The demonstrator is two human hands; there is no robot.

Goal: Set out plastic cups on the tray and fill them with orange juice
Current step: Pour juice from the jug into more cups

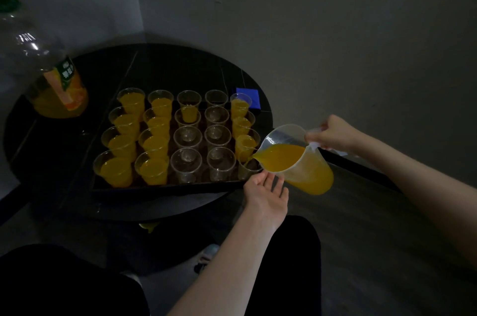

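A dark tray (165,188) on a round black table holds several clear plastic cups in rows. The two left columns are full of orange juice (116,170), and so are most cups of the right column. The middle cups (185,164) stand mostly empty. My right hand (333,132) grips the handle of a clear measuring jug (296,158), tilted with its spout over the near right cup (249,170). A thin stream of juice runs into that cup. My left hand (267,193) steadies this cup at the tray's near right corner, fingers around its side.
A large juice bottle (51,78), about a quarter full, stands on the table's left. A blue square object (249,97) lies behind the tray at the right. Walls close in behind the round table (64,135). My dark-clothed legs are below.
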